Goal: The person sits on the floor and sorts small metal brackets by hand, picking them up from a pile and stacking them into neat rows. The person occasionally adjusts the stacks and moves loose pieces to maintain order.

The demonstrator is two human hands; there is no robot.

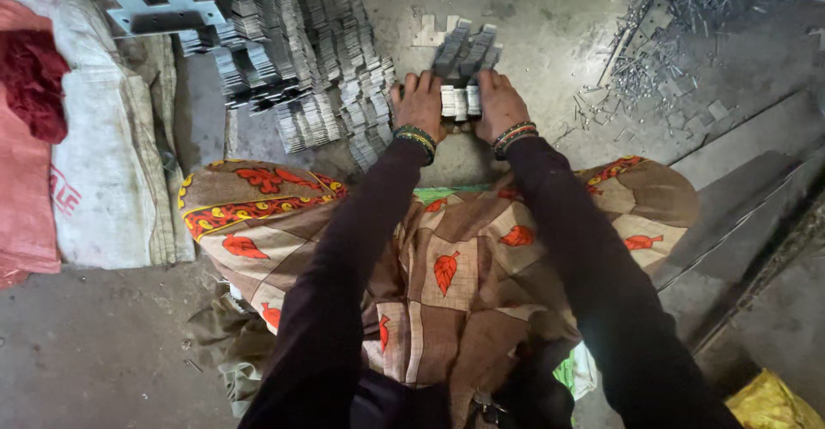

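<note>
Metal plates: a short stack of thin, flat, grey stamped steel plates [462, 68] stands on edge on the floor at 12 o'clock from the person's lap, its cut edges showing as pale bands between the two hands.
Left hand: left hand [419, 103] presses flat against the 9 o'clock side of the stack, fingers [424, 82] laid together and pointing toward 12 o'clock, touching the metal; beaded bangles circle the wrist.
Right hand: right hand [500, 104] mirrors it on the 3 o'clock side, fingers [491, 81] extended and closed against the plates, so the stack is squeezed between both palms rather than wrapped.
Stacked rows: long ranks of the same thin plates [301, 60] lie on edge at 10 to 11 o'clock, fanned like dull silver shingles, just beside the left hand.
Bracket: a pale, flat, H-shaped metal piece [163, 6] rests atop the ranks at 10 o'clock.
Scrap: small nails and offcuts [653, 60] lie scattered at 1 to 2 o'clock, well apart from the hands.
Floor: rough, dusty grey concrete floor [94, 343].
Sacks: woven white and red sacks [94, 154] lie at 9 o'clock.
Clothing: dark sleeves [344, 266]; a brown patchwork cloth with orange leaf prints [447, 257] covers the lap.
</note>
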